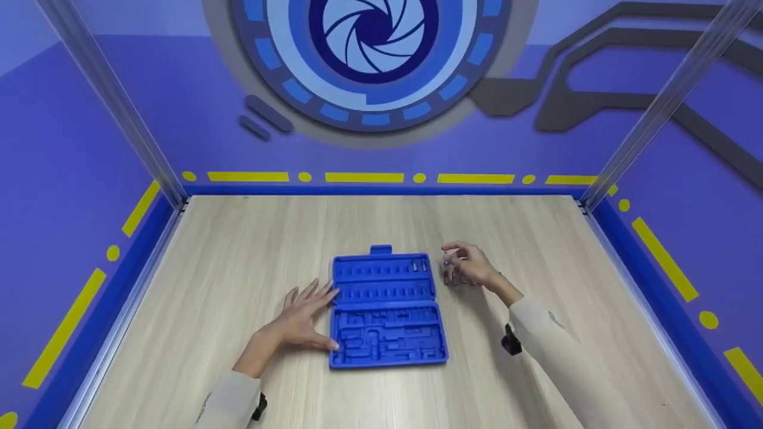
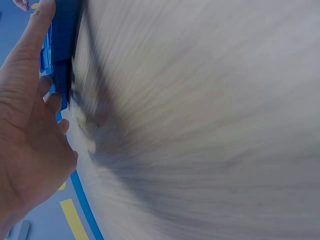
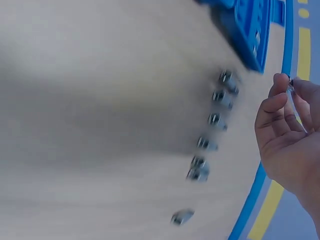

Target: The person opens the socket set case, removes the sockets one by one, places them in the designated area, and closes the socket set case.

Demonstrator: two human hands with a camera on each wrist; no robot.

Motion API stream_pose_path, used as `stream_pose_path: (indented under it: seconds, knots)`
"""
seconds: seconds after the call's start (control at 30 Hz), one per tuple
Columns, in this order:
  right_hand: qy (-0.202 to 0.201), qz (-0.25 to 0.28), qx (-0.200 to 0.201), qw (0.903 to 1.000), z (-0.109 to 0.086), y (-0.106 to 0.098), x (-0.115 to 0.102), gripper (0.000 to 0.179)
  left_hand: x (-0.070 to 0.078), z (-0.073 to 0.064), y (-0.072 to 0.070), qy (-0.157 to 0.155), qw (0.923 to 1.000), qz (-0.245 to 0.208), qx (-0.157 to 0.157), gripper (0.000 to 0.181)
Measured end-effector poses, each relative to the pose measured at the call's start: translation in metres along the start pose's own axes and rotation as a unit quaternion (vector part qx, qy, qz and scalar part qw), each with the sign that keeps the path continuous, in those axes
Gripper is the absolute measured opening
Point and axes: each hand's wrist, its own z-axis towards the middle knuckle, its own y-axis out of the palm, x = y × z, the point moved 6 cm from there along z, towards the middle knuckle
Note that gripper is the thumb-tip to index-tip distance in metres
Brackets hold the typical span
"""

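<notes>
A blue plastic socket case (image 1: pixel 382 302) lies unfolded on the wooden table, its moulded slots facing up. Two small silver sockets (image 1: pixel 420 266) stand in the lid half's upper right slots. My left hand (image 1: pixel 298 322) is at the case's left side, fingers spread, with thumb and fingertips at its edge. Right of the lid, my right hand (image 1: pixel 474 267) is raised over several loose sockets (image 3: pixel 214 120). Between its thumb and forefinger it pinches a small shiny socket (image 3: pixel 291 84), mostly covered by the fingertips.
The loose sockets form an uneven row on the table (image 1: pixel 256 238) right of the case, one of them apart from the others. Blue walls (image 1: pixel 137 119) with yellow markings border the table at the back and both sides. The lid's latch tab (image 1: pixel 381 249) points toward the back wall.
</notes>
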Motion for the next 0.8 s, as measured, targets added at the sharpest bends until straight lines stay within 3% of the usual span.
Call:
stream_pose_path:
  seconds: [0.3,0.63,0.8]
  knots:
    - [0.003,0.008,-0.008,0.9999,-0.022,-0.036,0.020,0.040,0.000,0.000,0.001,0.003,0.9999,-0.011,0.004,0.124]
    - [0.042,0.000,-0.008,0.9991,-0.041,-0.072,0.042,0.047,0.004,-0.002,0.002,0.005,0.9999,-0.010,0.010,0.124]
    - [0.034,-0.053,0.004,0.9980,-0.048,-0.091,0.050,0.044,0.004,0.000,-0.001,0.009,0.9998,-0.008,0.013,0.124]
